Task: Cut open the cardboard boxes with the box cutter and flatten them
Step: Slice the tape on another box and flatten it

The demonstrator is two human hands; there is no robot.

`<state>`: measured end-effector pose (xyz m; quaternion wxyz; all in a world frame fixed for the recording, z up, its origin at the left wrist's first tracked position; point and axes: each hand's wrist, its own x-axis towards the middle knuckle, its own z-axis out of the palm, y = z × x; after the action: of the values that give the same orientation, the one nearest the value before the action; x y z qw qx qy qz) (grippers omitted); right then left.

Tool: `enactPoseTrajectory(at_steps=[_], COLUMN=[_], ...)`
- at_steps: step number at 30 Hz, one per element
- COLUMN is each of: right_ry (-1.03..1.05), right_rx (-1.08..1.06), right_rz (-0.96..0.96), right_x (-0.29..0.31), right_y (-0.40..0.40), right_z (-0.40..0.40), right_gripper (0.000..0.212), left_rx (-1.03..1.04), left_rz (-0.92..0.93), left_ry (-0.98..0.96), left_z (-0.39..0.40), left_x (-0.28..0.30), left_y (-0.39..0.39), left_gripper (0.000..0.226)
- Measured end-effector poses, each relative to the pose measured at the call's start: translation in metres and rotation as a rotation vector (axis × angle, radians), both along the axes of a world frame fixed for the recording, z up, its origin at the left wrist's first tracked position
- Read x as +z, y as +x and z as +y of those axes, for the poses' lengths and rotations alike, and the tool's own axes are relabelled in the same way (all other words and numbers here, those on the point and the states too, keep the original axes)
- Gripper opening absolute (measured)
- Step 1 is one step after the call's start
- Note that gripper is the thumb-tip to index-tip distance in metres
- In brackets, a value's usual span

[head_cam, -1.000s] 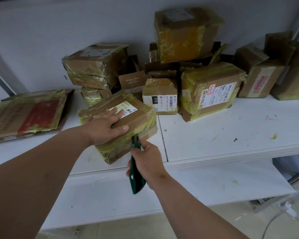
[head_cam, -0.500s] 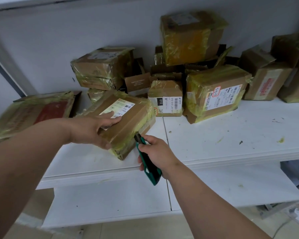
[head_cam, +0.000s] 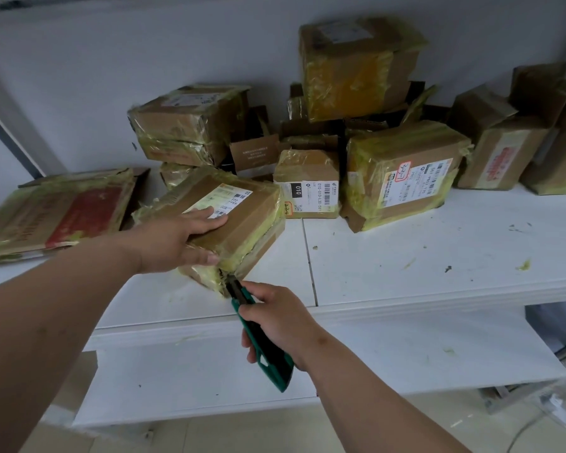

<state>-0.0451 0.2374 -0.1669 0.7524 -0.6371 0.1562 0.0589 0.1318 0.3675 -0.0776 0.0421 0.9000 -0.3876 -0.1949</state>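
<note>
Left hand (head_cam: pixel 177 238) fingers straight across the top of a taped cardboard box (head_cam: pixel 242 220), thumb pressed along its near side, palm holding it down. Right hand (head_cam: pixel 275 317) fingers curled tight around the green plastic box cutter (head_cam: pixel 264 341), its dark tip at the box's near lower corner, touching crinkled yellow-green tape. Box is flat, rectangular, tilted, with a white label on top, near the front edge of the white shelf (head_cam: pixel 406 256). Bare shelf to the right, specked with tape scraps. Behind: a pile of taped boxes (head_cam: pixel 402 171), glossy wrinkled wrap, contents not visible. Flattened box (head_cam: pixel 56 214) lies far left. Lower white shelf (head_cam: pixel 406 348) below.
</note>
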Motion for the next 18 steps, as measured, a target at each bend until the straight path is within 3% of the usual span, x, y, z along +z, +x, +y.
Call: enactPoseTrajectory(at_steps=[3,7,11,13,18], right_ry=[-0.015,0.002,-0.151,-0.266,-0.794], right_rx=[-0.046,-0.264,-0.393,-0.411,-0.329], right_rz=[0.015,0.028,-0.022,-0.044,-0.120], right_x=[-0.002,-0.003,-0.008,-0.016,-0.027], right_y=[-0.007,-0.018,-0.026,-0.029,-0.039], right_z=[-0.012,-0.032,-0.035,-0.033,-0.029], right_gripper=[0.045,0.039,0.039,0.040,0.054], left_rx=[0.032,0.094,0.101,0.079,0.059], left_rz=[-0.144,-0.341,-0.409,-0.407,-0.276], left_ry=[-0.015,0.004,0.052,0.102,0.128], left_z=[-0.009,-0.031,-0.048,-0.051,-0.044], left_x=[-0.003,-0.012,-0.013,-0.012,-0.012], left_y=[-0.009,-0.018,-0.019,-0.017,-0.014], left_gripper=[0.088,0.107,0.116,0.115,0.082])
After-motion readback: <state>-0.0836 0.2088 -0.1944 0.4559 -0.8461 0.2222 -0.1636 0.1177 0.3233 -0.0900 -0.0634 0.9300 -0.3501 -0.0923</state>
